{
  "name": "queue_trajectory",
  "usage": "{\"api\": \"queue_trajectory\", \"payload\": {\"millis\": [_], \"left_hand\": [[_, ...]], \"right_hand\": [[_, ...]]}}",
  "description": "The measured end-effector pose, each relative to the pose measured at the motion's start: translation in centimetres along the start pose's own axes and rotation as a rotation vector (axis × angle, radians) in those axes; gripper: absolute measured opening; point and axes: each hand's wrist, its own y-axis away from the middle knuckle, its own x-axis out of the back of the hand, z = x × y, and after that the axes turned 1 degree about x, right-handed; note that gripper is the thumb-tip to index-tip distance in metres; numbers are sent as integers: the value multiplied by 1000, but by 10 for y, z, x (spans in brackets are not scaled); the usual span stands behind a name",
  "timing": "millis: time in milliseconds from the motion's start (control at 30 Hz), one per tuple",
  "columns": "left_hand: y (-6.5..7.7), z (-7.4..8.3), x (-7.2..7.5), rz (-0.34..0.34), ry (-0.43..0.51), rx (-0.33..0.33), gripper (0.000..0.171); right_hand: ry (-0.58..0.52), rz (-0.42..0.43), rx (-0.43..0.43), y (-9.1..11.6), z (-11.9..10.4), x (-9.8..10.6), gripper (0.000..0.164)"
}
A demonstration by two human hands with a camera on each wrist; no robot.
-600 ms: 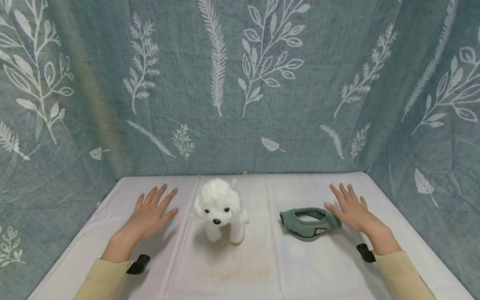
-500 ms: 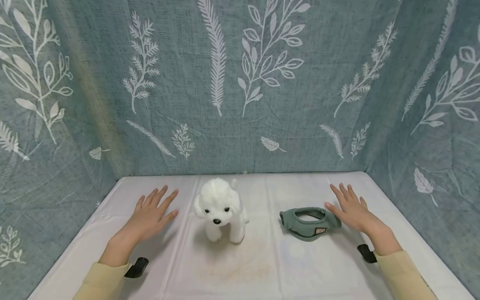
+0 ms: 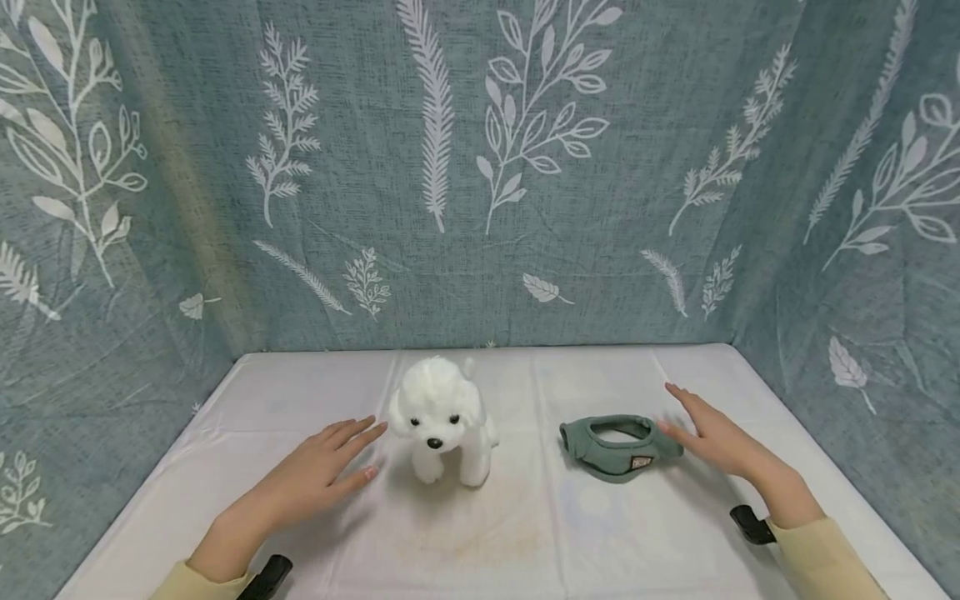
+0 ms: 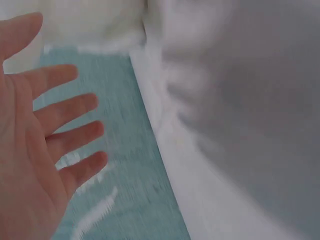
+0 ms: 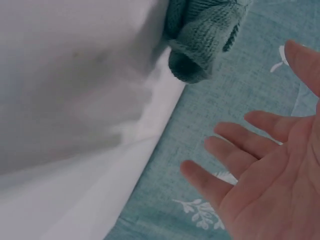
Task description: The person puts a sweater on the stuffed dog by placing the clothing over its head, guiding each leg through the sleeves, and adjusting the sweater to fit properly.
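Observation:
A white plush dog (image 3: 441, 396) with black eyes and nose stands upright left of the table's middle, facing me. My left hand (image 3: 315, 477) hovers just left of it, palm down, fingers extended and holding nothing. In the left wrist view the dog's white fur (image 4: 95, 25) shows blurred at the top. To the right lies a small green garment (image 3: 611, 460) with a wide neck opening and a little patch. My right hand (image 3: 723, 442) is at its right end, fingers straight; whether the thumb touches the cloth cannot be told. The garment's ribbed knit (image 5: 205, 35) shows in the right wrist view.
A white cloth (image 3: 517, 533) with fold creases covers the table. Blue-green curtains (image 3: 465, 283) with white leaf prints hang behind and on both sides. Black wrist straps (image 3: 752, 525) sit below both hands.
My left hand has moved right and toward me, closer to the dog. My right hand has turned and come slightly nearer me. The dog and the garment stay put.

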Motion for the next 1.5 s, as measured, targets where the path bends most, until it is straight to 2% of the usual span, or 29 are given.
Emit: {"api": "queue_trajectory", "payload": {"millis": [267, 400, 600, 767, 833, 1000, 1100, 1233, 1367, 1500], "left_hand": [[-4, 37, -4, -76, 72, -139, 48], [-13, 53, -10, -88, 121, -213, 47], [-37, 80, -27, -136, 157, -314, 47], [-60, 107, -38, -185, 160, -364, 49], [-69, 116, -42, -180, 175, -391, 49], [-95, 137, -53, -94, 179, -453, 44], [-111, 147, -57, -55, 174, -446, 44], [-130, 157, -65, -26, 150, -395, 46], [-148, 164, -73, -22, 138, -278, 51], [-162, 170, -78, -63, 196, -127, 56]], "right_hand": [[7, 33, 50, 8, 3, -2, 70], [8, 53, 84, 10, 6, -2, 68], [-20, 55, 124, 11, 11, -3, 63], [-61, 34, 136, 6, 13, -7, 61], [-71, 28, 134, 5, 14, -9, 61], [-94, 10, 132, 1, 15, -11, 58], [-112, -3, 135, 0, 16, -11, 56], [-126, -26, 126, -3, 17, -10, 55], [-129, -49, 96, -4, 19, -11, 53], [-134, -65, 61, -4, 20, -11, 51]]}}
